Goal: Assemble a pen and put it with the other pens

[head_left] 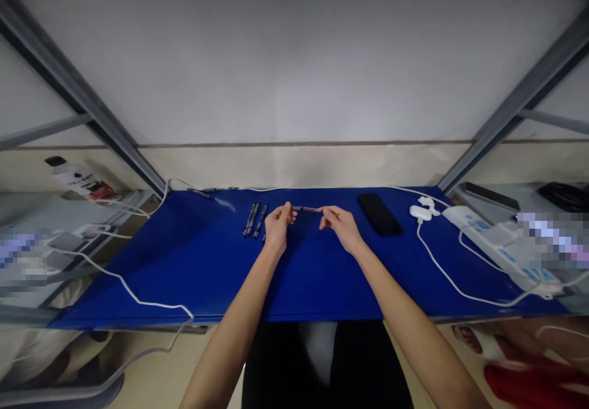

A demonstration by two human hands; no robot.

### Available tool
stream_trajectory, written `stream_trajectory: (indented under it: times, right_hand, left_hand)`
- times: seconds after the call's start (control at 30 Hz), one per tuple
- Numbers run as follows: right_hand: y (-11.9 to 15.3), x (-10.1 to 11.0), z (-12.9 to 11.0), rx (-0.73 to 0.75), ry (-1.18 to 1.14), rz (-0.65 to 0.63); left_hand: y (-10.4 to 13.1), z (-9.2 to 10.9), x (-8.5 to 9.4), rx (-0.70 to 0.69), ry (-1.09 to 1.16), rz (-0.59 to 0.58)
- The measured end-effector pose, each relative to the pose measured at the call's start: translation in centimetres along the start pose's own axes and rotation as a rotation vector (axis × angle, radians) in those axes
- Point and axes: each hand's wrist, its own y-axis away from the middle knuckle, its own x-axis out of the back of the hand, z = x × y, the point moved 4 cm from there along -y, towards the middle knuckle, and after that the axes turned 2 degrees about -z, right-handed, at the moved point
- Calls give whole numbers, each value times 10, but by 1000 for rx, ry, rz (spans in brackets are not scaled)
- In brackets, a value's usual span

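Observation:
Above the middle of the blue tabletop, my left hand is closed on a dark pen, which lies level and points right. A thin, reddish pen refill stretches from the pen's right end to my right hand, whose thumb and fingers pinch its tip. Whether the refill is still inside the barrel, I cannot tell. Just left of my left hand, several dark pens lie side by side, one partly hidden by that hand.
A black phone lies right of my right hand. Farther right are a white earbud case on a cable and a white power strip. White cables cross the blue tabletop. A bottle stands at far left.

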Motion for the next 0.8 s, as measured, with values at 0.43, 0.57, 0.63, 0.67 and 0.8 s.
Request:
stream_trajectory:
  times: [0.43,0.57,0.63,0.67,0.8]
  right_hand:
    - [16,-36,10,113,734,-344]
    - [12,-30,4,79,769,-268]
    - [11,-29,3,88,798,-248]
    - [10,-28,4,98,816,-246]
    - [10,-29,7,150,913,-258]
  left_hand:
    - [15,8,-19,-184,-533,-264]
    - [15,7,-11,-337,-1064,-132]
    - [13,5,-8,-361,-1254,-103]
    - [12,4,-7,-369,-1322,-89]
    - [8,4,0,-362,-1459,-6]
